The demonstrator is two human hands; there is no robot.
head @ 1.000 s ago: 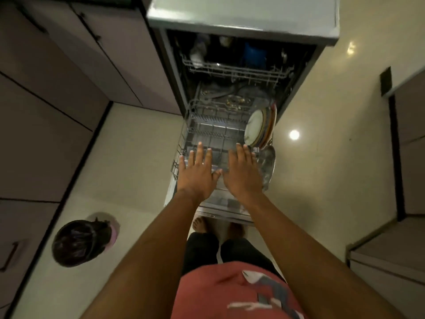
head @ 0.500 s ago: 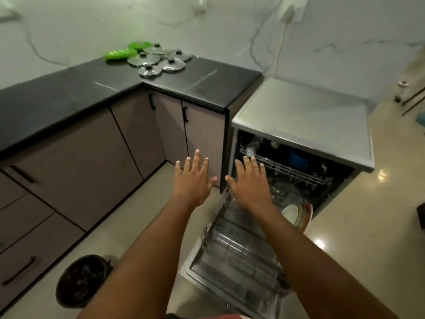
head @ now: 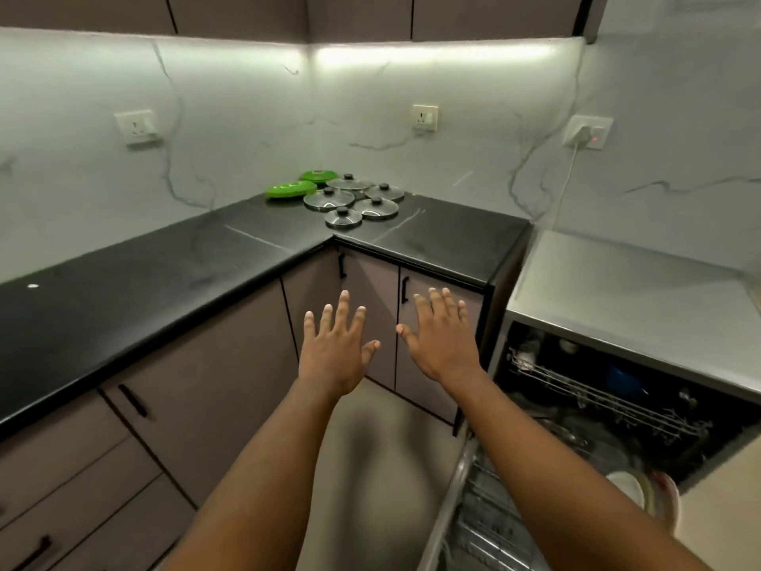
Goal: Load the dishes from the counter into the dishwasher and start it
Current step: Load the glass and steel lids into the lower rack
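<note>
Now the left hand [head: 335, 352] and right hand [head: 440, 340] hang empty, fingers spread flat, between loads by my reading. The pot lids [head: 350, 197] and green dishes [head: 290, 188] lie in the corner of the counter [head: 164, 274], well apart from the open dishwasher [head: 617, 389]; the next move calls for reaching there and gripping one.

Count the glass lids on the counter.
5, clustered in the counter corner: back lid, right lid, left lid, middle lid, front lid. Overlaps could hide another.

Black corner counter [head: 144, 282], five glass lids [head: 329, 198], two green lids [head: 290, 188]
</note>
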